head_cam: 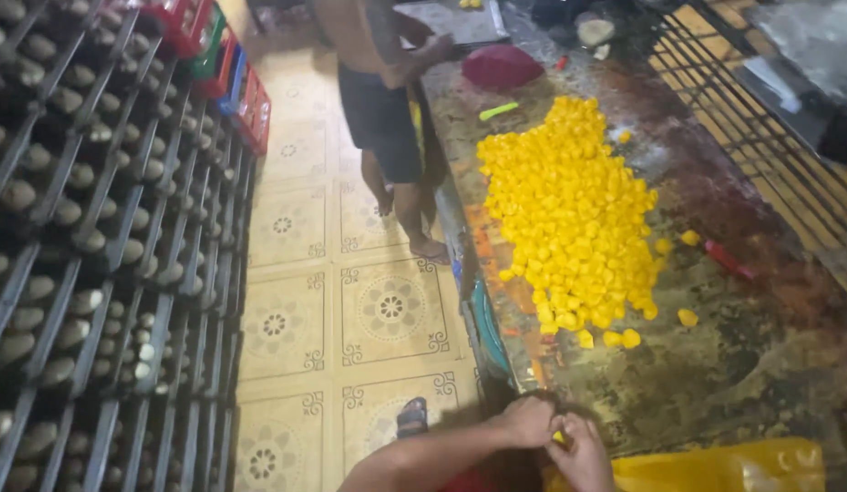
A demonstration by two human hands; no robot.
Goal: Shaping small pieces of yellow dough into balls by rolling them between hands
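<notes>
My left hand (530,421) and my right hand (583,451) meet at the near edge of the stained counter (751,364). Their fingers are pinched together on a small yellow piece (558,438), which is mostly hidden. My left forearm comes in from the lower left. A big heap of yellow pieces (569,210) lies further up the counter, with a few loose ones at its near edge. A yellow plastic bag (715,466) lies just right of my right hand.
Another person (387,91) stands barefoot at the counter's far end. Dark racks (95,228) full of rounded grey objects line the left, across a tiled aisle (350,319). On the counter are a red mound (501,66), a green stick (498,111) and a red tool (728,260). A metal grille (760,137) borders the right.
</notes>
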